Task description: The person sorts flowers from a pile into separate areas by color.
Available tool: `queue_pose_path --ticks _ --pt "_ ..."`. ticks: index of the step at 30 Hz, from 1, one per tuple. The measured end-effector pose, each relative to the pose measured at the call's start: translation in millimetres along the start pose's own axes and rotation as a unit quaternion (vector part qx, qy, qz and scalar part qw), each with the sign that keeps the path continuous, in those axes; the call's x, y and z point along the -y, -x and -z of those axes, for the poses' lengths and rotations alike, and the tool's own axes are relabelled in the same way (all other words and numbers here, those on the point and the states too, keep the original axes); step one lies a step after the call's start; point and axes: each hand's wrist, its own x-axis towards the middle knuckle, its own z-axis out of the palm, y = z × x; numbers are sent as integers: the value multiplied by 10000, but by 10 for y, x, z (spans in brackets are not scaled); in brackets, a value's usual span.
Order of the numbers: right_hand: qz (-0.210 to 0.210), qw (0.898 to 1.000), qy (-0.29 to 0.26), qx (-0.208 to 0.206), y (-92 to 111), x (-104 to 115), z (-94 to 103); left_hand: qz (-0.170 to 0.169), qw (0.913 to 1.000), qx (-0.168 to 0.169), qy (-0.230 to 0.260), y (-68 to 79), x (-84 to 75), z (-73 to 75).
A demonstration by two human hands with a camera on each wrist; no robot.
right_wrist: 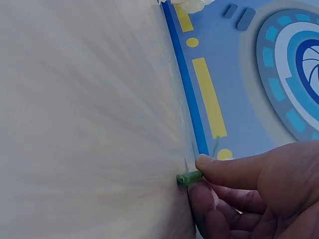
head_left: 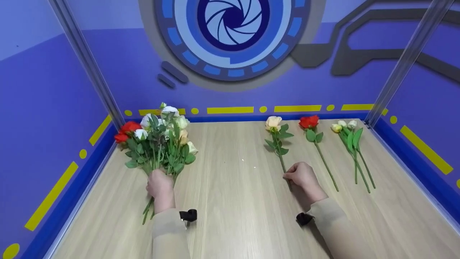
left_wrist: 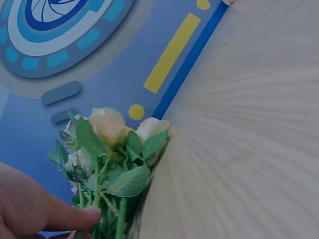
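On the left of the table, my left hand grips the stems of a mixed bouquet of artificial flowers, with red, white and peach blooms. In the left wrist view its thumb lies against the green stems below a peach rose. My right hand pinches the lower stem of a single peach rose between thumb and forefinger. The cut end of that stem shows in the right wrist view. To the right of this hand lies a red flower on a long stem.
Farther right lies a small group of white and yellowish tulips. The wooden table is bounded by a blue back wall and side walls, with metal posts at the corners.
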Motion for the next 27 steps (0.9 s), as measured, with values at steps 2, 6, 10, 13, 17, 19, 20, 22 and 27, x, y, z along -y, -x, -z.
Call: queue_pose_path --ticks 2,6,10,13,17,19,20,22,27 --pt "4 10000 37 26 1 -4 -4 57 9998 185 -3 5 -6 23" --pt "-120 9998 75 107 -2 -1 -7 233 9986 405 248 13 -23 59" --pt "-209 9997 97 128 -1 10 -8 297 9961 387 730 10 -40 94" --pt "-175 9997 85 122 -3 6 -7 259 9939 342 1012 3 -61 128" --pt "-118 9999 84 89 -4 -7 -8 88 9908 180 1339 1 -97 164" --pt "-104 9999 92 82 -4 -10 -10 -40 9883 43 1522 4 -118 166" --pt "-94 9999 100 72 -3 -9 -12 -135 9870 -40 1600 7 -128 163" --pt "-86 9999 83 77 -3 -11 -14 -300 9844 -180 1724 15 -149 154" --pt "-73 9999 49 95 -5 -13 -8 -533 9791 -415 1916 49 -207 157"
